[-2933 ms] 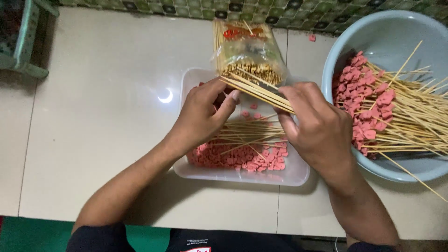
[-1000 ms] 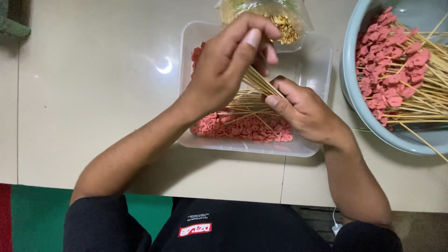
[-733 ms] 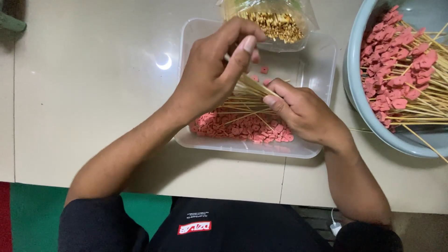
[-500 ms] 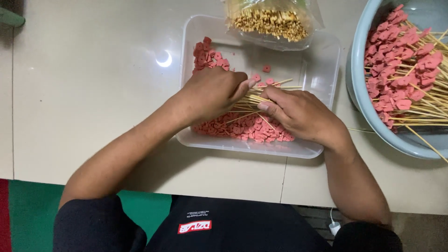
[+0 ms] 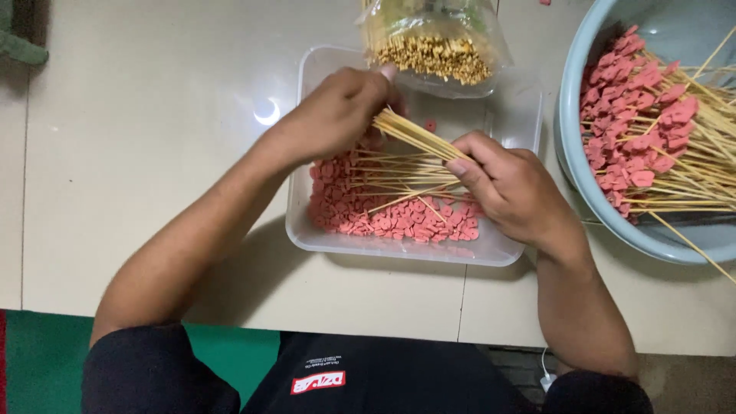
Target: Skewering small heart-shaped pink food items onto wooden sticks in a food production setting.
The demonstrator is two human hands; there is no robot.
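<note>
A clear plastic tray (image 5: pixel 300 222) on the pale table holds several small pink heart-shaped pieces (image 5: pixel 399 222) and loose bamboo skewers (image 5: pixel 391 178). My right hand (image 5: pixel 510 184) grips a bundle of skewers (image 5: pixel 418 136) over the tray, their ends pointing up-left. My left hand (image 5: pixel 337 111) closes its fingers on the far ends of that same bundle, just above the pink pieces.
A clear bag of bamboo skewers (image 5: pixel 433 46) rests on the tray's far edge. A pale blue basin (image 5: pixel 590 184) at right holds several skewers tipped with pink pieces (image 5: pixel 652 130). A green mat (image 5: pixel 46 360) lies at the near left below the table edge.
My hands came down from the skewer bag to the tray. My left hand dipped into the pink pieces, then rose to the ends of the bundle my right hand holds.
</note>
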